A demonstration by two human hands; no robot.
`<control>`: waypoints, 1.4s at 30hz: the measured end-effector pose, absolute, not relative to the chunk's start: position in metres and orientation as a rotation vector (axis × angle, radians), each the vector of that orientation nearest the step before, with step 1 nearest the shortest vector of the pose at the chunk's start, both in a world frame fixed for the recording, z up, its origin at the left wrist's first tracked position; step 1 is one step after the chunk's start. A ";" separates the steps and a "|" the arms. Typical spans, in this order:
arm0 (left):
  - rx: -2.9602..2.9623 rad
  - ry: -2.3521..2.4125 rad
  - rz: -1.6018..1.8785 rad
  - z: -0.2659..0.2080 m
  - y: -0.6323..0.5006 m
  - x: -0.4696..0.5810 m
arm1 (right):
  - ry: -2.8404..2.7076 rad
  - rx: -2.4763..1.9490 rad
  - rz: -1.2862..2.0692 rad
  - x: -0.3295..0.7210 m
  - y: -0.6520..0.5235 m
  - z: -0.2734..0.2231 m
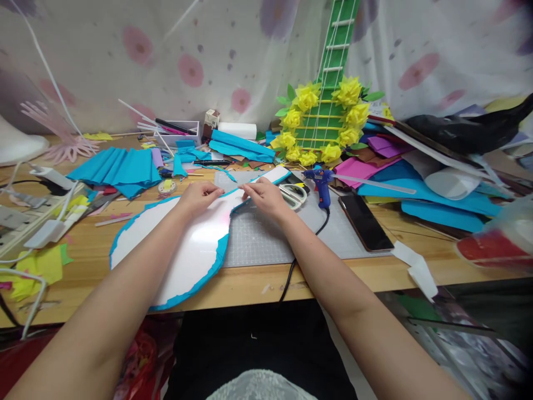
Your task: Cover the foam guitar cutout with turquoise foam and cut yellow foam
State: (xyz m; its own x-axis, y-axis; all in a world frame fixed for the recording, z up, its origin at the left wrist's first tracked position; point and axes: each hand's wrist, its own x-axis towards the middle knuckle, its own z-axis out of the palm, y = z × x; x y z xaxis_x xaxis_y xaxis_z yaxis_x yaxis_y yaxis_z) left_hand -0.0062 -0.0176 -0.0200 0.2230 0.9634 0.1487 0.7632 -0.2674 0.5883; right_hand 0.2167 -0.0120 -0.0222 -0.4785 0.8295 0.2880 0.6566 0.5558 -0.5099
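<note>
A white guitar-shaped board (195, 244) with blue crepe paper (222, 250) folded over its rim lies slanted, its wide body near the table's front edge and its neck pointing away to the right. At the far edge, where body meets neck, my left hand (200, 200) pinches the blue edging. My right hand (267, 197) rests across the neck, fingertips closed on the same edging a little further along. A narrow blue strip trails behind the fingers. White-handled scissors (295, 195) lie partly hidden beside my right hand.
Under the board is a grey cutting mat (266, 241). To the right are a blue glue gun (322, 186) with a black cord and a phone (365, 223). Behind stands a green paper guitar (327, 116) with yellow flowers. Pleated blue paper (120, 169) lies left.
</note>
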 end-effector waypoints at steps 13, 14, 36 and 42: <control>2.160 1.667 0.621 -0.016 -0.019 -0.005 | -2.966 -0.928 0.190 0.178 0.007 0.004; 2.161 1.675 0.616 -0.015 -0.019 -0.005 | -2.998 -0.955 0.178 0.174 0.007 0.010; 2.111 1.727 0.604 -0.015 -0.019 -0.004 | -3.068 -1.070 0.330 0.158 0.031 0.034; 2.076 1.693 0.663 -0.013 -0.020 -0.002 | -2.255 -1.041 0.763 0.187 0.038 0.010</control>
State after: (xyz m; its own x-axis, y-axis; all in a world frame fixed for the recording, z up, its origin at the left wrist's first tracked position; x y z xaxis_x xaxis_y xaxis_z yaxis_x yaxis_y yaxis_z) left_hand -0.0022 -0.0203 -0.0134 0.1631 0.9793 0.1198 0.8003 -0.2023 0.5644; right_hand 0.1874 0.0379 0.0098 -0.5577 0.7975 0.2303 0.4937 0.5417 -0.6803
